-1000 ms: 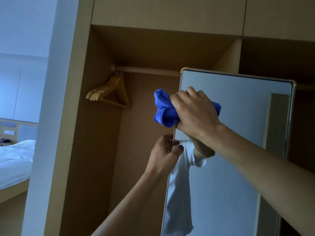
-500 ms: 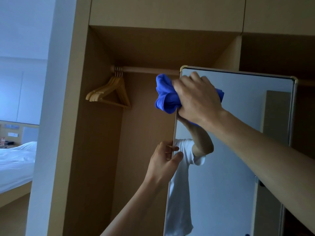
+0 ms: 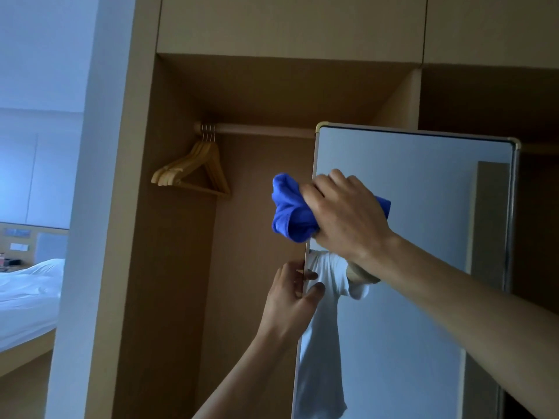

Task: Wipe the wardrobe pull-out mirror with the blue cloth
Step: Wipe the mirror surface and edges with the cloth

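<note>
The pull-out mirror (image 3: 423,182) stands out from the open wooden wardrobe, its thin gold frame running down the left edge. My right hand (image 3: 344,216) grips the bunched blue cloth (image 3: 289,211) and presses it against the glass near the mirror's upper left edge; part of the cloth hangs past the frame. Lower down, my left hand (image 3: 292,293) pinches the left edge of the mirror frame, thumb on the glass side. The glass reflects a white T-shirt and an arm.
Several wooden hangers (image 3: 193,170) hang from the rail (image 3: 260,130) at the left of the wardrobe compartment. Closed cabinet doors (image 3: 287,22) sit above. A white pillar (image 3: 84,207) stands left of the wardrobe, with a bed (image 3: 27,291) beyond it.
My right hand with the cloth went up the mirror's left edge, then came back down. My left hand kept its pinch on the frame.
</note>
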